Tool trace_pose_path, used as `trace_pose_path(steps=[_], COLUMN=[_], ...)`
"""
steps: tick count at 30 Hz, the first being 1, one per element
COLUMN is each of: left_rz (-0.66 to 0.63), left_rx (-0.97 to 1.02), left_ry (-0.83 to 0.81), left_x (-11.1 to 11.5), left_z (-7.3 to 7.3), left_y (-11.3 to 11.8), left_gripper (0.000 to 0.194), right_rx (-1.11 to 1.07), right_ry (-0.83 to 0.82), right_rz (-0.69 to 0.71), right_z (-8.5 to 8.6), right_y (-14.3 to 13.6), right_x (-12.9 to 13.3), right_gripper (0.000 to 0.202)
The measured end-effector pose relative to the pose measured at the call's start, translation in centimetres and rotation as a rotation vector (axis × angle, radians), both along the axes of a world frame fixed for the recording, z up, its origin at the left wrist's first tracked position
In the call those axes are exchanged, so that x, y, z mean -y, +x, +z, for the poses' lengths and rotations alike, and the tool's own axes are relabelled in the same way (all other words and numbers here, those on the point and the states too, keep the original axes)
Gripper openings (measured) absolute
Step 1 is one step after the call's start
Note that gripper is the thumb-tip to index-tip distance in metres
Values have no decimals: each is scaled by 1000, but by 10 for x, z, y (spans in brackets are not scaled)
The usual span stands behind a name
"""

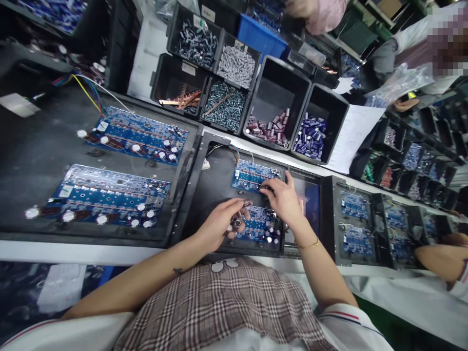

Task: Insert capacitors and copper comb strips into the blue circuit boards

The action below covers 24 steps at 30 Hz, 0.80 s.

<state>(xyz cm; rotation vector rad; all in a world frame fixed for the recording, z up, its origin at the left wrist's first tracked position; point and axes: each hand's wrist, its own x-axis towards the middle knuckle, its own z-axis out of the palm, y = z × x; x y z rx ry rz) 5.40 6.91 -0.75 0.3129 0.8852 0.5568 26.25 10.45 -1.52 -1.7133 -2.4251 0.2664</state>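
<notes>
Curled around several brown capacitors [237,222], my left hand [224,222] hovers over the near circuit board [258,228] in the black tray in front of me. My right hand [281,197] reaches to the right end of the far blue circuit board [252,171]. Its thumb and index finger are pinched at that board's lower edge, and whatever sits between them is too small to make out. Thin coloured wires run from the far board's top edge. The near board carries several round white-topped capacitors and is partly covered by my left hand.
On the left, a larger black tray [22,195] holds two blue boards [109,190] fitted with capacitors. Behind stand bins of brown capacitors [268,129], blue capacitors [310,136] and other small parts. More boards in trays [356,222] lie to the right, beside another person's arm [442,256].
</notes>
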Motion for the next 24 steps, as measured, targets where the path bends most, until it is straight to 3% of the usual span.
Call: trace_pose_path(steps=[12,24], left_rz=[27,32], left_rx=[-27,-11], left_ry=[21,-46], left_x=[2,-3], left_z=[-8,-1], left_y=[1,0], left_gripper=[30,20], right_rx=[43,80], right_ry=[43,83], right_rz=[41,56], right_z=[-5,-7], right_y=[1,-2], right_x=[4,6], right_gripper=[13,15])
